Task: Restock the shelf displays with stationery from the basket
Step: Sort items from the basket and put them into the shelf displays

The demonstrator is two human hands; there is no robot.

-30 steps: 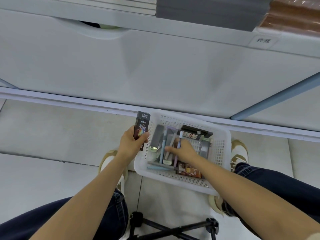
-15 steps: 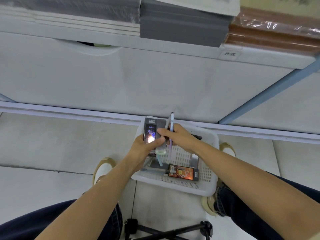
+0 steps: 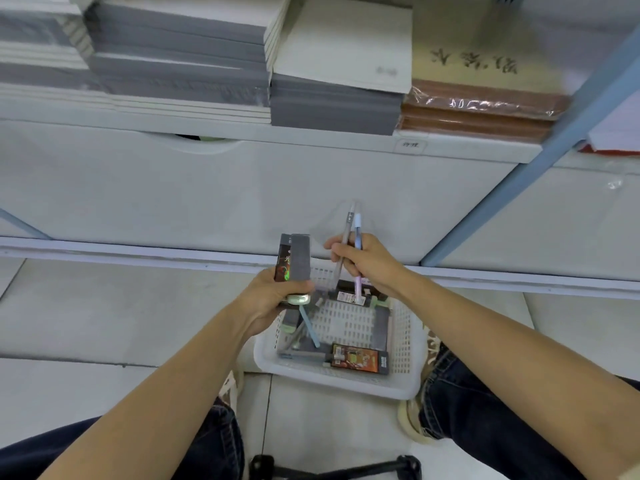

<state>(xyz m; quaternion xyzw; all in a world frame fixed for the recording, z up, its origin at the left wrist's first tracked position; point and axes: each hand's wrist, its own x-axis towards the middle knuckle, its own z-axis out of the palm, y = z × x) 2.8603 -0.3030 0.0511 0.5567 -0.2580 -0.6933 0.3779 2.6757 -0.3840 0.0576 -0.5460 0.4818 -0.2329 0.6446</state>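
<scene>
Seen from the head camera, the left hand [image 3: 266, 297] is curled round a clutch of flat packs [image 3: 298, 259], light stiff card best gripped by the long edges; the right hand [image 3: 372, 265] pinches two slim pens [image 3: 349, 221] mid-barrel, smooth and probably slippery, above the white basket [image 3: 329, 382] on the floor

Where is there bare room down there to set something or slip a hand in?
The middle of the basket is bare mesh, bordered by the blue pen on the left, the orange box at the near end and a dark box at the far end. The floor tiles left of the basket are free too. The shelf above is crowded with notebook stacks.
</scene>
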